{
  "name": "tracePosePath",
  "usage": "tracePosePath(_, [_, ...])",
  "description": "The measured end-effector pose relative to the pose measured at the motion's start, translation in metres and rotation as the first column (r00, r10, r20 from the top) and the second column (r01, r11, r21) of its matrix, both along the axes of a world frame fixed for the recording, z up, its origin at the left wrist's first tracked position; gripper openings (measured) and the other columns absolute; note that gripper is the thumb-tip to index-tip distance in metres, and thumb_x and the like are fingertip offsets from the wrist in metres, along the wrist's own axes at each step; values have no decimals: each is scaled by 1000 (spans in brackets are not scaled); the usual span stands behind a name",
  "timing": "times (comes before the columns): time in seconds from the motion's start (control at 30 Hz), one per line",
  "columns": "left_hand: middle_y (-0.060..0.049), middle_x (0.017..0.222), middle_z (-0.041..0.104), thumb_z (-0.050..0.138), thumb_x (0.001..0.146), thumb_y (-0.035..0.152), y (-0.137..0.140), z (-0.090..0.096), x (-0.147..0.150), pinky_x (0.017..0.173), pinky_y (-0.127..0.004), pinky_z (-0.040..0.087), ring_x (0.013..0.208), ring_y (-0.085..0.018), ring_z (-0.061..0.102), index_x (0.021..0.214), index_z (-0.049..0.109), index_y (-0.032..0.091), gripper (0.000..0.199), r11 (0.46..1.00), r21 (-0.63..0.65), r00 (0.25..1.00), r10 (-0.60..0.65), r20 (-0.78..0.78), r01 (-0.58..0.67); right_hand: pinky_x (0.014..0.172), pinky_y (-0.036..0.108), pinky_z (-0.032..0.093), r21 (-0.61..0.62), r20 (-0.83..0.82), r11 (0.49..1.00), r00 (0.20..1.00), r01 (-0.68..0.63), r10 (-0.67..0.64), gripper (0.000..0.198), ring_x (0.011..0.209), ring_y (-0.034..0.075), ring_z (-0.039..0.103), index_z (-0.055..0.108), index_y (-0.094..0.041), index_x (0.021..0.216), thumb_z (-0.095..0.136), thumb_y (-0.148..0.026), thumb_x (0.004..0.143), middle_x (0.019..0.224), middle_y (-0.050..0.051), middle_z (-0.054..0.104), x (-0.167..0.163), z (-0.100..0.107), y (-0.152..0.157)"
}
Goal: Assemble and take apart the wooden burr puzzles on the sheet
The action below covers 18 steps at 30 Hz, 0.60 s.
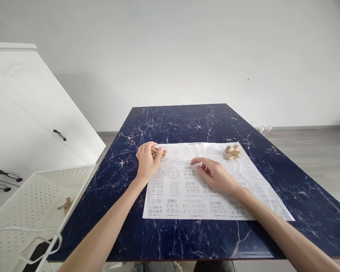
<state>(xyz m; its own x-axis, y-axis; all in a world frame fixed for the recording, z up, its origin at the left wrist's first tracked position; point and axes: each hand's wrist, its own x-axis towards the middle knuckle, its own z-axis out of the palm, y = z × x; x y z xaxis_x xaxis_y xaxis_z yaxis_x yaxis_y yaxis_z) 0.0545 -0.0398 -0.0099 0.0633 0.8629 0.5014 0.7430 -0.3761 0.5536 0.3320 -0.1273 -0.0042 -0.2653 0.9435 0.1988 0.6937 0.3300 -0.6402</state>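
A large printed sheet (170, 207) with rows of small diagrams lies on the dark blue marbled table (170, 121). At the sheet's upper left corner, my left hand (147, 158) is closed around several light wooden puzzle pieces (160, 152), partly hidden by the fingers and thumb. Over the middle of the sheet rests my right hand (215, 174), its fingers loosely bent and apart, with nothing visible in them. Near the sheet's upper right corner stands a star-shaped wooden puzzle (232, 152), beyond my right hand and not touched.
Left of the table, a white perforated basket (48, 189) holds a wooden piece (65, 205) and, nearer me, a white cable (45, 228). A white cabinet (39, 109) with black handles stands behind it. Clear plastic wrapping (265, 129) lies beyond the table's right edge.
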Motion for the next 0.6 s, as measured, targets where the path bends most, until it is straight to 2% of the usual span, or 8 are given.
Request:
tracePosePath(0.07, [-12, 132, 69, 36, 112, 39, 0, 5, -6, 117, -51, 39, 131, -29, 59, 117, 61, 23, 30, 998, 17, 996, 55, 70, -56, 61, 37, 51, 91, -3, 995, 999, 48, -47, 31, 61, 20, 63, 66, -25, 124, 41, -35, 108, 100, 7, 77, 6, 3, -1])
tracePosePath(0.13, [-12, 129, 69, 22, 114, 36, 0, 9, -12, 115, -49, 42, 128, -28, 60, 116, 61, 23, 41, 995, 20, 987, 99, 126, -102, 69, 40, 55, 252, 37, 960, 990, 126, -139, 29, 70, 23, 67, 66, -25, 122, 41, -33, 108, 112, 10, 77, 18, 8, -1])
tracePosePath(0.2, [-13, 126, 69, 18, 115, 36, -2, 12, -14, 112, -49, 44, 125, -28, 60, 116, 61, 23, 44, 992, 19, 980, 118, 162, -123, 87, 46, 57, 417, 104, 892, 966, 173, -236, 29, 98, 30, 72, 66, -24, 121, 42, -32, 108, 121, 13, 75, 35, 12, -1])
tracePosePath(0.27, [-12, 124, 68, 19, 115, 36, -7, 14, -11, 110, -48, 44, 122, -28, 60, 113, 60, 23, 44, 994, 32, 980, 98, 175, -105, 103, 54, 52, 516, 182, 832, 924, 201, -336, 32, 121, 37, 65, 66, -22, 126, 44, -34, 106, 128, 18, 71, 57, 13, -2])
tracePosePath(0.37, [-10, 121, 67, 21, 115, 34, -21, 19, 2, 112, -47, 43, 121, -26, 60, 107, 60, 24, 41, 997, 79, 989, -19, 149, 7, 105, 59, 49, 507, 270, 807, 833, 303, -482, 48, 129, 43, 59, 61, -17, 140, 51, -46, 102, 142, 22, 63, 91, 3, -6])
tracePosePath(0.43, [-9, 120, 67, 27, 115, 34, -32, 21, 11, 112, -45, 44, 121, -25, 59, 102, 60, 24, 36, 987, 106, 986, -133, 100, 123, 104, 60, 49, 468, 324, 813, 789, 346, -522, 58, 130, 45, 58, 57, -17, 145, 53, -54, 100, 145, 23, 62, 108, -7, -8])
tracePosePath(0.5, [-8, 120, 67, 35, 113, 34, -43, 22, 19, 111, -44, 45, 121, -24, 59, 100, 61, 24, 30, 959, 120, 965, -262, 32, 256, 103, 58, 50, 423, 348, 832, 783, 359, -515, 58, 128, 44, 60, 59, -17, 144, 53, -56, 101, 142, 21, 65, 117, -16, -10])
tracePosePath(0.6, [-9, 121, 66, 44, 110, 32, -55, 20, 25, 112, -45, 45, 121, -25, 59, 103, 63, 23, 22, 887, 118, 894, -434, -113, 446, 89, 51, 55, 357, 335, 834, 777, 420, -534, 52, 116, 40, 68, 63, -19, 135, 50, -56, 101, 130, 18, 72, 119, -24, -8])
